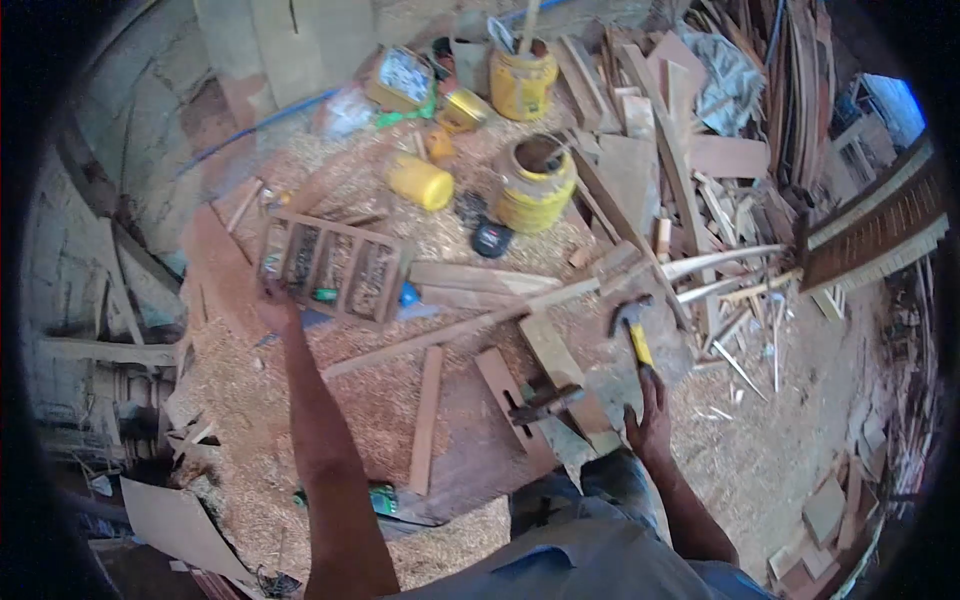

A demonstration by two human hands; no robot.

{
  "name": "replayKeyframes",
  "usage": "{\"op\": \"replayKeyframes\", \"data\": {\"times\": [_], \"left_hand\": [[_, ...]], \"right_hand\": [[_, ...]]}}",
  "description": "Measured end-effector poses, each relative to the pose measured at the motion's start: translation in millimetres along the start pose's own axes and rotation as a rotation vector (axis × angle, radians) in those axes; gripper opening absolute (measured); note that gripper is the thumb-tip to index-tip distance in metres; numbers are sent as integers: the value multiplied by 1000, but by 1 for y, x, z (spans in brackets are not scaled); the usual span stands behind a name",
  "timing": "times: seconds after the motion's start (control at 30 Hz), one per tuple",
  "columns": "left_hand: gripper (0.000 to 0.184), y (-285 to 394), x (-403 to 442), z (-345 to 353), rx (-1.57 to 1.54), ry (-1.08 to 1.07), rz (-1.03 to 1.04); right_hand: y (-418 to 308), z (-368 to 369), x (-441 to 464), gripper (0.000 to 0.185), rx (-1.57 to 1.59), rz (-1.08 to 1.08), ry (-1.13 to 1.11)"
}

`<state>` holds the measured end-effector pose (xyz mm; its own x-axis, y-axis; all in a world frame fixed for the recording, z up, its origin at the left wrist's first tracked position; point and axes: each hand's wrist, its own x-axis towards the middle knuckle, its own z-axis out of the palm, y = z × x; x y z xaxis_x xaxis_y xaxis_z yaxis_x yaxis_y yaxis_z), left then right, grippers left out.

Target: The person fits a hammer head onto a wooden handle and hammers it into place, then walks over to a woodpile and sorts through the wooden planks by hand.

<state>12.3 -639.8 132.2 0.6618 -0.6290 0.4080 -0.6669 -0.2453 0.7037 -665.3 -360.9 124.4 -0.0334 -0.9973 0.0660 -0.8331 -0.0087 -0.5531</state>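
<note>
My left hand [276, 306] is closed at the near left corner of a wooden compartment tray [385, 310]. Small dark pieces, too small to name, lie in the tray's sections, along with a green item [325, 295]. Its fingertips are partly hidden against the tray's edge. Over on the right, my right hand [650, 415] grips a claw hammer [641, 343] low on its yellow and black handle, head pointing away from me. Between the hands, a wooden plank [550, 350] and a slotted board [512, 405] lie on the work surface, with a dark tool [545, 405] across them.
Yellow buckets [535, 205] and a yellow container [420, 182] stand at the back, near a dark cap [491, 238]. A long wood strip [470, 325] crosses the bench. Wood offcuts [690, 155] pile up at the right. Shavings cover much of the surface.
</note>
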Motion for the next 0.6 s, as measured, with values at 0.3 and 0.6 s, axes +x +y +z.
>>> {"op": "replayKeyframes", "data": {"times": [0.3,0.6], "left_hand": [[29,113,-190,-56,-613,-420,-291],[18,242,-426,-82,-569,-784,-79]], "right_hand": [[89,25,2,66,-205,313,-127],[76,6,30,48,51,481,-56]]}}
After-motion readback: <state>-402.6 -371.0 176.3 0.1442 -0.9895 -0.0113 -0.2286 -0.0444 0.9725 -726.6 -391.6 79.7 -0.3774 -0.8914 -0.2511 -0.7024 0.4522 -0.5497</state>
